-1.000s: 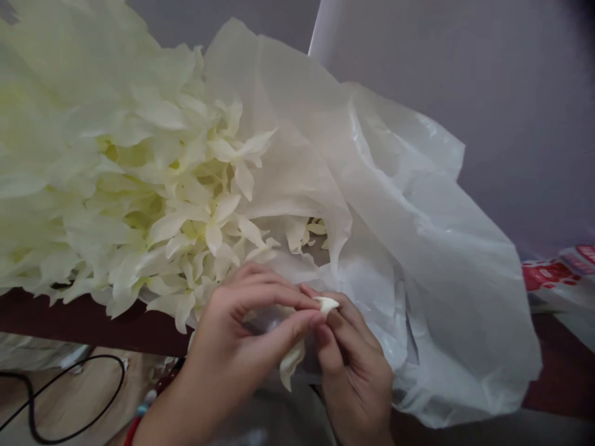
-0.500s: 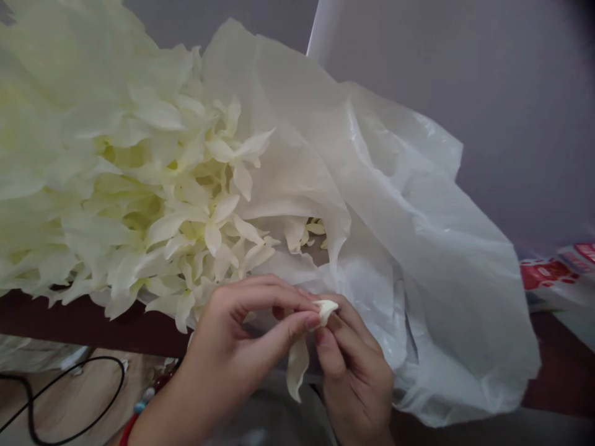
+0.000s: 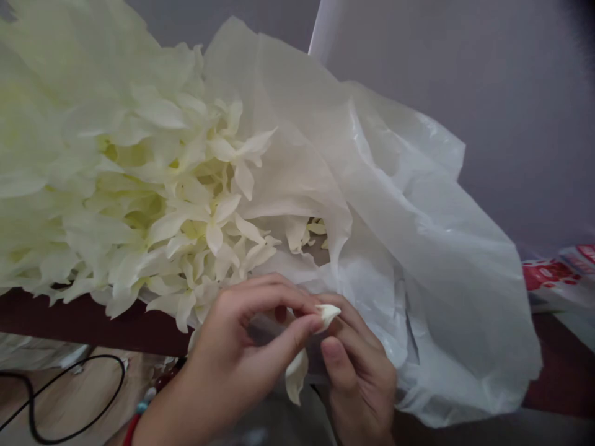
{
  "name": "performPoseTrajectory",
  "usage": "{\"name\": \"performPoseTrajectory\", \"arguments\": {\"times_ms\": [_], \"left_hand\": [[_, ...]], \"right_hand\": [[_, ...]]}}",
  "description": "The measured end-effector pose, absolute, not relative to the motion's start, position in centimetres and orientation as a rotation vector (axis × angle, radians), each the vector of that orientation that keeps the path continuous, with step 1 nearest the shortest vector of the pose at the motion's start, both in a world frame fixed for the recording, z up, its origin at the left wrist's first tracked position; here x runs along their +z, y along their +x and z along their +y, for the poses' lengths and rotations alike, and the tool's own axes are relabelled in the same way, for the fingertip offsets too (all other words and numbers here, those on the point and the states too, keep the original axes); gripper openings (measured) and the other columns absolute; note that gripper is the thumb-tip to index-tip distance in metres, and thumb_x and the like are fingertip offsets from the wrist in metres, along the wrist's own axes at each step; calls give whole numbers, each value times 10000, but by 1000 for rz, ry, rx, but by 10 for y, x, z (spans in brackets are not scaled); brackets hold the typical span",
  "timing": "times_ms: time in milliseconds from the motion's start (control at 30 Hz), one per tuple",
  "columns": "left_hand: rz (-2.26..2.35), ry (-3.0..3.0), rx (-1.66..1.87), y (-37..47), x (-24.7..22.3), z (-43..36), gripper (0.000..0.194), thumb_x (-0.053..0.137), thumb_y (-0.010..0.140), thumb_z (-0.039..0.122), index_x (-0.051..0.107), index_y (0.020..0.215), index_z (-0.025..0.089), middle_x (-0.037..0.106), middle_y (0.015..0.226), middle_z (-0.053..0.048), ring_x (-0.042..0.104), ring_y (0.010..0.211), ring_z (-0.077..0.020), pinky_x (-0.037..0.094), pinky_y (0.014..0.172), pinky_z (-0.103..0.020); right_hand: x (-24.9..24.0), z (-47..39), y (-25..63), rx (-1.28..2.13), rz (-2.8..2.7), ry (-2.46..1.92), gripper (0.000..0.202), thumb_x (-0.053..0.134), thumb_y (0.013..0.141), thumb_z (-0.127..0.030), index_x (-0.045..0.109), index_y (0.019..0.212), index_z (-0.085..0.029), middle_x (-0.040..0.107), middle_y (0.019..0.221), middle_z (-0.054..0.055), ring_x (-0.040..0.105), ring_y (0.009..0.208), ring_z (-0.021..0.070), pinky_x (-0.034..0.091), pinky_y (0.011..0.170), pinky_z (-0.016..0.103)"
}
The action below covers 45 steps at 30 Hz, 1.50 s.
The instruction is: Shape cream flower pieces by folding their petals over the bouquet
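The white plastic sheet point(image 3: 446, 260) is serving as the reference for all positions. Both hands are working at its near left edge. The left hand point(image 3: 253, 337) is pinching a small white petal tip point(image 3: 329, 314) between thumb and forefinger, just in front of the sheet. The right hand point(image 3: 360, 371) is sitting close beside it, fingers curling behind the tip and thumb standing apart from it; whether the right fingers are gripping anything is not possible to tell. A pale hanging petal point(image 3: 296, 379) is drooping beneath the left thumb, on the near side of the sheet; its link with the tip is being hidden by the fingers.

To the left of the sheet, a large heap of cream flowers point(image 3: 214, 217) is lying, partly overlapping its left portion. A red-and-white packet point(image 3: 551, 272) is lying beyond the sheet's right edge. A black cable point(image 3: 122, 378) is looping well to the left of the sheet, on the near side.

Judgement: the step in hand is appearing to be fine fingertip handling of one flower piece. The next move is likely calling for a light, steady left pinch and careful placing of the right thumb, since the petal is looking thin and liable to crease or tear.
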<state>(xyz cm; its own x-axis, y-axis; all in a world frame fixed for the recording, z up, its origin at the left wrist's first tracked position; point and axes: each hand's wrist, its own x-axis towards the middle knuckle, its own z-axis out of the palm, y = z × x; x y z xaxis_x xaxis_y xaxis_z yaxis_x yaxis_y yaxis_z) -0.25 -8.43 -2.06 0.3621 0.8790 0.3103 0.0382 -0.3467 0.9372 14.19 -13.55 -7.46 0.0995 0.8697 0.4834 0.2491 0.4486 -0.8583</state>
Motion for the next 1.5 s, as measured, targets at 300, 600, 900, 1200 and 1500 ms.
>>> {"name": "performPoseTrajectory", "arguments": {"times_ms": [300,600,900,1200,1500], "left_hand": [[790,1801,1229,1,-25,-87,159,723,874,70,771,879,222,787,858,21,715,801,-107,565,734,-166],[792,1789,1247,5,-27,-87,104,762,857,87,773,828,187,796,834,8,731,801,-114,574,774,-180],[793,1838,1239,5,-29,-88,116,750,862,87,774,855,200,799,851,0,734,804,-138,591,799,-225],[842,1717,1270,10,-29,-90,136,759,794,61,775,768,194,818,813,9,749,762,-117,597,747,-190],[916,1890,1338,16,-33,-94,149,703,766,46,688,758,194,771,748,49,709,686,-109,521,734,-270]], "right_hand": [[-77,-133,138,513,-1224,-1129,214,641,996,-259,814,1082,-351,694,1034,16,714,987,169,601,859,263],[-83,-135,142,696,-1115,-1047,194,654,984,-237,815,1055,-319,752,995,47,709,912,200,561,610,241],[-78,-133,142,741,-1072,-1050,181,656,967,-229,811,884,-271,717,900,36,685,733,159,531,516,205],[-74,-131,137,437,-1163,-1124,245,647,909,-126,824,903,-296,756,853,10,718,775,183,607,676,297],[-73,-132,134,303,-1171,-1178,221,632,882,-106,772,838,-270,742,804,-19,708,748,165,586,662,268]]}}
